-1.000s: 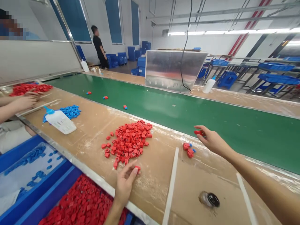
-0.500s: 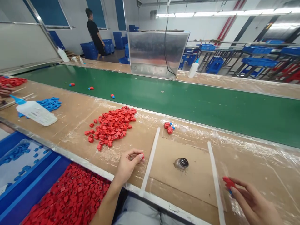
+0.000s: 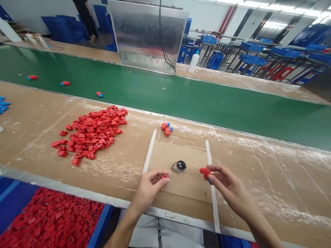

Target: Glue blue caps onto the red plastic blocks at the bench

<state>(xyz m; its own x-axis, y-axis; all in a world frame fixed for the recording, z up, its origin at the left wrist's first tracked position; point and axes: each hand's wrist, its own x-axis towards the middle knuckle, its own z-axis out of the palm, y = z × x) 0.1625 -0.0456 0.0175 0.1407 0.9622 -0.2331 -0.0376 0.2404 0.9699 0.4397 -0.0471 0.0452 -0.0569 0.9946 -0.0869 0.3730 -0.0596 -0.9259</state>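
Observation:
My left hand (image 3: 150, 186) pinches a small red plastic piece (image 3: 164, 176) over the brown bench. My right hand (image 3: 227, 186) grips a red piece with a blue part under it (image 3: 205, 172). Between the two hands a small round black-topped pot (image 3: 179, 166) sits on a cardboard pad framed by two white strips (image 3: 150, 155). A heap of red pieces (image 3: 93, 132) lies to the left. A few joined red-and-blue pieces (image 3: 166, 128) rest near the bench's far edge.
A green conveyor belt (image 3: 207, 103) runs behind the bench, carrying a few red-and-blue pieces (image 3: 65, 83). A metal box (image 3: 147, 34) and a white squeeze bottle (image 3: 193, 62) stand beyond it. A blue bin of red pieces (image 3: 46, 224) sits at lower left. A person stands far back.
The view swung right and down. My right hand came back from the belt's edge with a red-and-blue piece toward the pot. My left hand carried its red piece right, up to the pad.

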